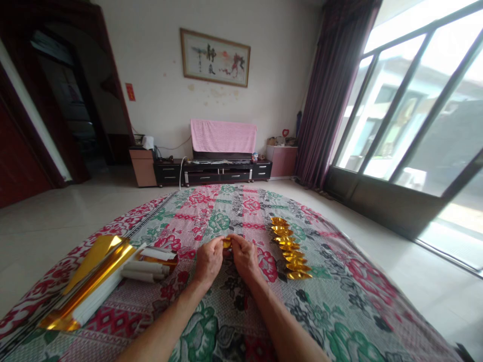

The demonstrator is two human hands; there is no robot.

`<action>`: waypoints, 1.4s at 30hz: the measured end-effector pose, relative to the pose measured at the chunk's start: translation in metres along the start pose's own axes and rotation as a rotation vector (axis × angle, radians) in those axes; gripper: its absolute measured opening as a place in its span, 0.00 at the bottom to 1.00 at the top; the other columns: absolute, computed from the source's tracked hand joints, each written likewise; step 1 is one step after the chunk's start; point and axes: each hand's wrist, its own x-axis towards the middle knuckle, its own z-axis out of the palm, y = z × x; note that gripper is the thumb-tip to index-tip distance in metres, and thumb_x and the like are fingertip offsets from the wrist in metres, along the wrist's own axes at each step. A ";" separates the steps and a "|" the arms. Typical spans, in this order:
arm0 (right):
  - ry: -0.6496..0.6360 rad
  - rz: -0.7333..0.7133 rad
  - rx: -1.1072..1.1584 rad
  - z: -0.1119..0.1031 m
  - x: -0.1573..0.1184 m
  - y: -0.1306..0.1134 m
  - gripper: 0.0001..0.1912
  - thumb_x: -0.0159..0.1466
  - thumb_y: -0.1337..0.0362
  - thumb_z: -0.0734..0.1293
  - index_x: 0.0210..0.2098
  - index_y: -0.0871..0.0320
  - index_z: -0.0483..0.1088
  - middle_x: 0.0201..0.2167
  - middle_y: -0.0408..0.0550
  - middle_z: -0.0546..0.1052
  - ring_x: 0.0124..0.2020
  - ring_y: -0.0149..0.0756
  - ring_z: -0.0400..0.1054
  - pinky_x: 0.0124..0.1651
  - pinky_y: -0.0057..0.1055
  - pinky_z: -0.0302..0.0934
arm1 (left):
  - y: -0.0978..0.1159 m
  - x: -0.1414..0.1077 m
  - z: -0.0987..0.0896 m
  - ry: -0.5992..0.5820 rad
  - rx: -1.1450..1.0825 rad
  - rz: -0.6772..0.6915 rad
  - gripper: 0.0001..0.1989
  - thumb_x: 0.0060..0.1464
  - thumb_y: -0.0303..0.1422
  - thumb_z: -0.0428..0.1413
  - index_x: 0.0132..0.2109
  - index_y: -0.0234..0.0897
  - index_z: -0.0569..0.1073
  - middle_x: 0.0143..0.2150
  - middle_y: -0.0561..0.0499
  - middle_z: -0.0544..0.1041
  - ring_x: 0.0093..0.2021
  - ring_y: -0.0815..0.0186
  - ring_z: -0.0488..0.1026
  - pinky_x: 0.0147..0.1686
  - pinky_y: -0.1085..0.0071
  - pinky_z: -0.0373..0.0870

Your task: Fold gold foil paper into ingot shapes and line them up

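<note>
Between my two hands is a small piece of gold foil paper (227,243), pinched from both sides above the patterned cloth. My left hand (210,259) has its fingers closed on the left end of the piece. The fingers of my right hand (245,257) grip its right end. Much of the piece is hidden behind my fingers. To the right of my hands, several folded gold paper ingots (290,247) lie in a row on the cloth. Sheets of gold foil paper (96,266) and several white paper rolls (145,271) lie to the left.
The floral cloth (204,322) covers the round surface before me. Beyond its far edge stands a low black cabinet (222,173) with a pink cloth (223,136) draped above it. A purple curtain (320,100) and large windows (411,115) are on the right, a doorway (75,100) on the left.
</note>
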 end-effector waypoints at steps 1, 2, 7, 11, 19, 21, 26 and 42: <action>0.011 0.008 0.011 0.000 0.000 0.000 0.16 0.61 0.62 0.57 0.38 0.54 0.76 0.30 0.42 0.79 0.30 0.32 0.72 0.34 0.23 0.61 | 0.000 0.000 0.000 -0.010 0.005 0.004 0.17 0.55 0.33 0.45 0.44 0.33 0.75 0.38 0.44 0.79 0.39 0.62 0.76 0.39 0.70 0.72; 0.021 0.014 0.021 0.000 0.000 0.001 0.16 0.61 0.62 0.57 0.37 0.55 0.76 0.29 0.42 0.79 0.30 0.31 0.72 0.34 0.23 0.61 | 0.000 0.000 0.001 -0.019 0.008 0.004 0.17 0.55 0.33 0.45 0.44 0.33 0.75 0.38 0.44 0.79 0.39 0.62 0.76 0.38 0.70 0.72; -0.006 -0.002 0.006 0.000 0.000 0.001 0.16 0.61 0.63 0.57 0.38 0.54 0.76 0.30 0.42 0.79 0.31 0.32 0.72 0.34 0.24 0.61 | 0.001 0.001 0.000 -0.029 0.008 -0.043 0.17 0.54 0.33 0.45 0.44 0.33 0.75 0.39 0.43 0.79 0.38 0.63 0.76 0.35 0.72 0.72; -0.030 -0.030 -0.016 0.000 -0.001 -0.001 0.15 0.61 0.63 0.57 0.39 0.53 0.76 0.31 0.43 0.79 0.32 0.34 0.73 0.35 0.24 0.61 | -0.001 0.003 -0.002 -0.025 -0.019 -0.068 0.18 0.54 0.33 0.44 0.44 0.33 0.75 0.39 0.44 0.79 0.38 0.64 0.76 0.35 0.72 0.72; -0.009 0.023 0.050 -0.002 -0.001 -0.003 0.16 0.61 0.62 0.58 0.38 0.55 0.76 0.30 0.43 0.79 0.30 0.32 0.72 0.34 0.24 0.62 | -0.001 0.000 0.000 -0.040 0.011 -0.039 0.17 0.54 0.34 0.45 0.44 0.34 0.75 0.38 0.44 0.79 0.38 0.63 0.76 0.35 0.72 0.72; 0.009 0.039 0.054 -0.001 0.000 -0.002 0.16 0.61 0.62 0.57 0.38 0.56 0.76 0.29 0.43 0.79 0.29 0.32 0.72 0.33 0.24 0.62 | 0.000 -0.001 0.000 -0.052 -0.006 -0.030 0.17 0.54 0.34 0.45 0.44 0.34 0.75 0.37 0.44 0.79 0.38 0.63 0.76 0.35 0.72 0.72; -0.013 -0.022 0.016 0.001 -0.002 0.001 0.16 0.61 0.62 0.57 0.39 0.54 0.76 0.29 0.44 0.79 0.31 0.33 0.72 0.34 0.24 0.62 | -0.001 0.002 -0.002 -0.025 -0.031 -0.074 0.17 0.54 0.34 0.45 0.44 0.33 0.75 0.37 0.45 0.80 0.38 0.63 0.76 0.35 0.72 0.72; -0.037 -0.012 0.031 -0.001 -0.002 0.000 0.16 0.61 0.61 0.57 0.40 0.53 0.75 0.31 0.43 0.79 0.33 0.33 0.72 0.36 0.24 0.62 | 0.003 0.002 -0.004 -0.021 0.003 -0.068 0.18 0.54 0.34 0.45 0.44 0.33 0.75 0.38 0.45 0.79 0.39 0.62 0.76 0.37 0.71 0.72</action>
